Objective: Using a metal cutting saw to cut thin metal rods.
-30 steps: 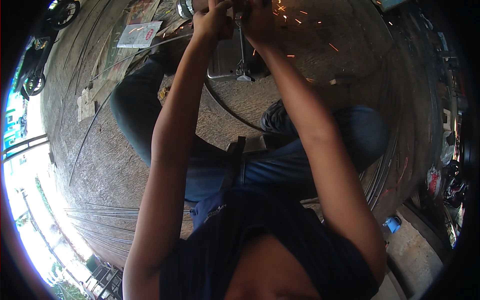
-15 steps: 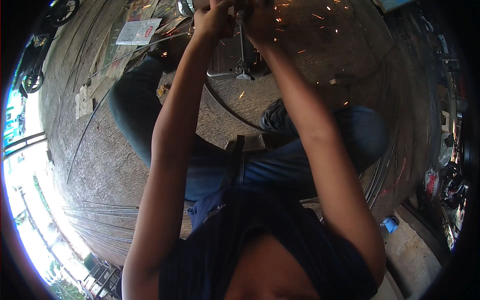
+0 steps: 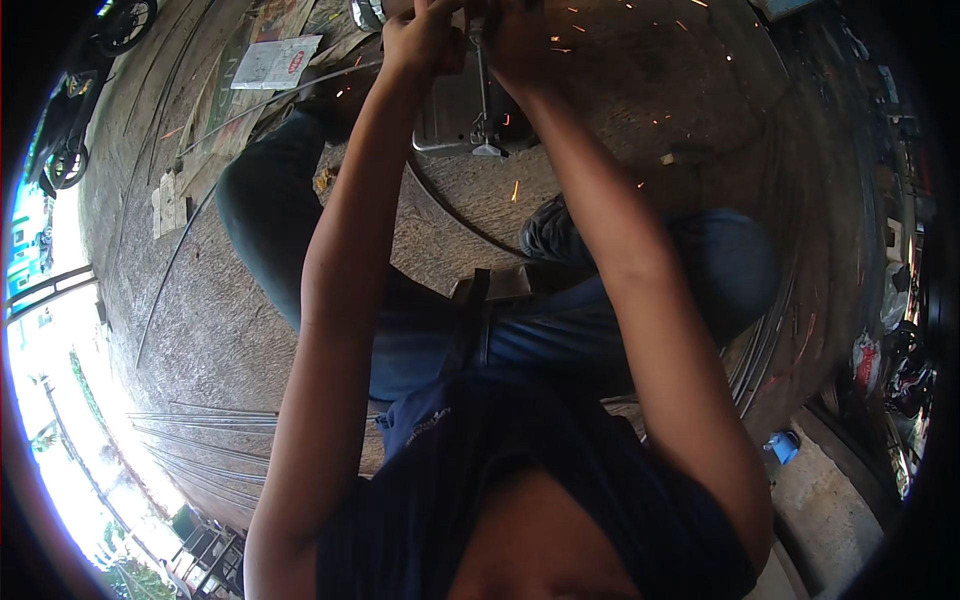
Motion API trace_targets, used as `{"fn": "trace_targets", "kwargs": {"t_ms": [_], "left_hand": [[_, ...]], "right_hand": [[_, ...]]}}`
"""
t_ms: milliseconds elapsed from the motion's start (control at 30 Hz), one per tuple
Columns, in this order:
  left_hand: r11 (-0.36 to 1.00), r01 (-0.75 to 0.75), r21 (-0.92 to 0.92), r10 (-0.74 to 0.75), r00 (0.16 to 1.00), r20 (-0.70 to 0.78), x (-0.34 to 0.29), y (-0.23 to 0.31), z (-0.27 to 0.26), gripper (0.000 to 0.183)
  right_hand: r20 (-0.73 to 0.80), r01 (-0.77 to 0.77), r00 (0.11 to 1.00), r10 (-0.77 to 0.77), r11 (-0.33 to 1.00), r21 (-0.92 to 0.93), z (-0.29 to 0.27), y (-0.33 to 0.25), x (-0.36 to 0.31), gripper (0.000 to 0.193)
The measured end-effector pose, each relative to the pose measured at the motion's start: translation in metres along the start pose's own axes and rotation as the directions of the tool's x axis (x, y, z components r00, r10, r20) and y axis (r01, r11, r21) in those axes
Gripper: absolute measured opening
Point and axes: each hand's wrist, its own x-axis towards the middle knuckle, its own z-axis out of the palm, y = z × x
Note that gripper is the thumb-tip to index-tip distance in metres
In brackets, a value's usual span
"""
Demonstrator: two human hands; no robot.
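Both my arms reach to the top of the picture, over a machine with a grey metal base (image 3: 445,130) and a long clamp screw (image 3: 484,95), which looks like a cut-off saw. My left hand (image 3: 418,42) is closed at the base's left side; what lies in its fingers is cut off by the picture's edge. Just right of the screw, my right hand (image 3: 515,48) is in shadow and looks closed, its grip hidden. A thin metal rod (image 3: 330,75) runs from the left up to my left hand. Orange sparks (image 3: 560,50) fly to the right.
My bent legs in jeans (image 3: 265,210) frame the rough floor (image 3: 200,300). A black cable (image 3: 450,210) curves from the machine's base. Metal rods (image 3: 210,425) lie at the left, a white printed sheet (image 3: 275,63) at the upper left. A blue cup (image 3: 782,447) stands at the right.
The sparks have shifted and look fewer now. My hands and the machine stay in nearly the same place.
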Motion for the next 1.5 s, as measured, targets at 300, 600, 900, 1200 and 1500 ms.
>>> {"fn": "trace_targets", "kwargs": {"t_ms": [300, 600, 900, 1200, 1500], "left_hand": [[0.998, 0.052, -0.019, -0.051, 0.998, 0.042, 0.004, -0.004, -0.007, 0.02], [0.999, 0.024, 0.034, -0.023, 0.999, -0.026, 0.003, -0.005, -0.006, 0.023], [0.999, 0.031, 0.008, -0.032, 0.998, 0.049, -0.005, -0.003, -0.006, 0.021], [0.998, 0.032, -0.049, -0.032, 0.999, 0.015, 0.0, -0.007, -0.008, 0.021], [0.997, 0.055, -0.057, -0.053, 0.998, 0.038, 0.005, -0.01, -0.008, 0.02]], "right_hand": [[-0.014, 0.011, 1.0, -0.011, 1.0, 0.012, -0.004, -0.004, -0.007, 0.05], [-0.027, 0.031, 0.999, -0.03, 0.999, 0.026, -0.004, -0.003, -0.008, 0.05], [-0.046, 0.048, 0.998, -0.047, 0.998, 0.033, 0.0, -0.003, -0.006, 0.049], [-0.062, 0.075, 0.995, -0.072, 0.996, 0.047, 0.001, -0.004, -0.008, 0.049], [-0.18, 0.216, 0.961, -0.208, 0.976, 0.029, 0.019, 0.022, -0.004, 0.048]]}}
